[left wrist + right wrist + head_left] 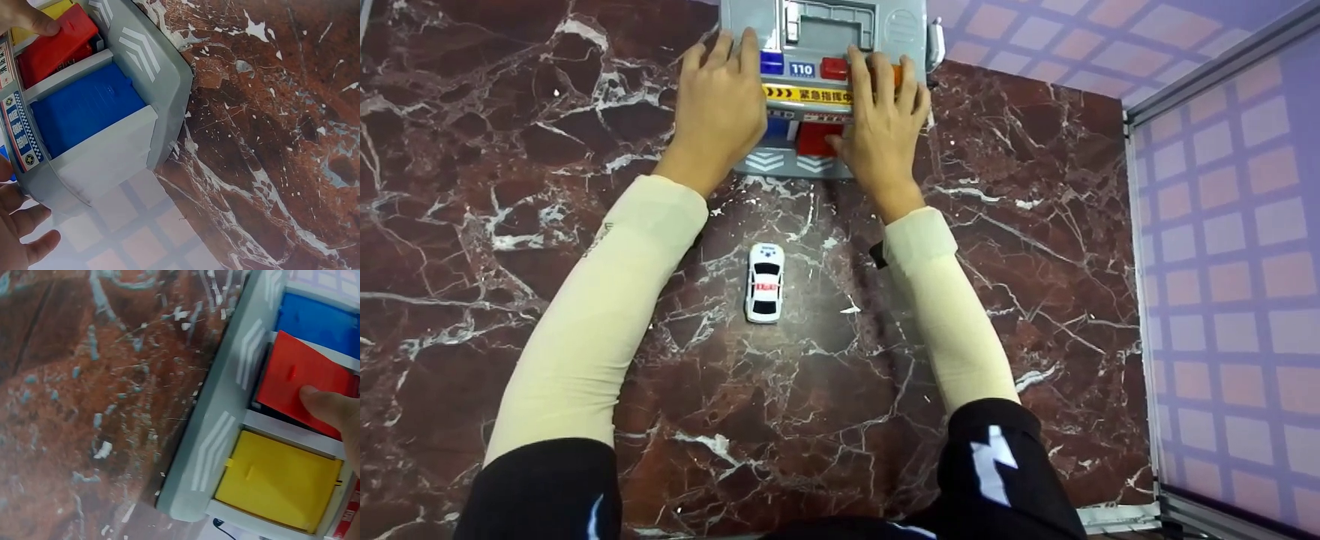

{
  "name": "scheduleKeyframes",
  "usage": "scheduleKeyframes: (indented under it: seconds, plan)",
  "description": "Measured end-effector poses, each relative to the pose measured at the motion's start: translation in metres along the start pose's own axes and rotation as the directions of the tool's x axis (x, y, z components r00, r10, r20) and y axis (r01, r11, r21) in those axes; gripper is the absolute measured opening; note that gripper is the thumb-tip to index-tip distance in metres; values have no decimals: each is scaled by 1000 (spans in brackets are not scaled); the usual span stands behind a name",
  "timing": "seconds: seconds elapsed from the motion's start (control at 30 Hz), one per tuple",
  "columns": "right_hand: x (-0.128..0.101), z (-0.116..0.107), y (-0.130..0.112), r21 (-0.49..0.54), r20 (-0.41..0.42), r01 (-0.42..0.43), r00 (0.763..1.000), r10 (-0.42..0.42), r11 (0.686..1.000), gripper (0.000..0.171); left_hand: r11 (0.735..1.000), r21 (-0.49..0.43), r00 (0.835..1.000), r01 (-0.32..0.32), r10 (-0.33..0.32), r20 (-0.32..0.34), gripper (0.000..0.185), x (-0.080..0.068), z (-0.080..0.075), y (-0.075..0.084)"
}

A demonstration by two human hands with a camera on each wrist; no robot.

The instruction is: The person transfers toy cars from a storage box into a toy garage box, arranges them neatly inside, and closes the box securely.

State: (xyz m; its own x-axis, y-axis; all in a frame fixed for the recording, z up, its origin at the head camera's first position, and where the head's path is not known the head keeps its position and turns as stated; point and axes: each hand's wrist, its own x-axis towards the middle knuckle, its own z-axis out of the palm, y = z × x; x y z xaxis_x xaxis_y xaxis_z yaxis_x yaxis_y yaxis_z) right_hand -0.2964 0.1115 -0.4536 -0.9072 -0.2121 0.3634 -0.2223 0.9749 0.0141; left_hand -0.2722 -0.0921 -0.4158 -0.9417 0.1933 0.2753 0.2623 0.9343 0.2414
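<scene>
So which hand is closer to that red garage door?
Right. The right hand has its thumb pressing the red door; the left hand rests on the garage's blue side.

A thumb (pixel 39 25) presses the red door (pixel 53 42) beside the blue door (pixel 84 107).

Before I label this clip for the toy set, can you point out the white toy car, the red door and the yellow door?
white toy car (pixel 765 283): head view, on its roof.
red door (pixel 298 382): right wrist view, on its flat face.
yellow door (pixel 278 481): right wrist view, on its flat face.
</scene>
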Motion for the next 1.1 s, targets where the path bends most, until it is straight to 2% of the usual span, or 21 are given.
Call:
scheduleKeyframes:
  seconds: [0.17, 0.3, 0.5, 0.6, 0.9, 1.1]
  plan:
    - [0, 3, 2, -12, -112, 6, 994, -7, 1000, 90, 1000, -8, 999, -17, 16, -36, 50, 1, 1, 2]
    - [1, 0, 2, -10, -126, -7, 992, 5, 1000, 84, 1000, -17, 999, -23, 22, -35, 50, 2, 0, 4]
    - [-7, -3, -2, 5, -87, -17, 996, 17, 1000, 85, 999, -44, 999, -18, 16, -43, 49, 2, 2, 1]
    - [-13, -1, -4, 6, -95, -14, 995, 15, 1000, 87, 998, -68, 998, -15, 11, -58, 48, 0, 5, 0]
    - [-17, 8, -4, -4, -227, 8, 974, -9, 1000, 86, 997, -81, 999, -20, 17, -34, 48, -2, 4, -1]
    - [-18, 6, -5, -17, -230, 7, 973, -11, 1000, 87, 997, -81, 999, -18, 15, -30, 48, -2, 2, -1]
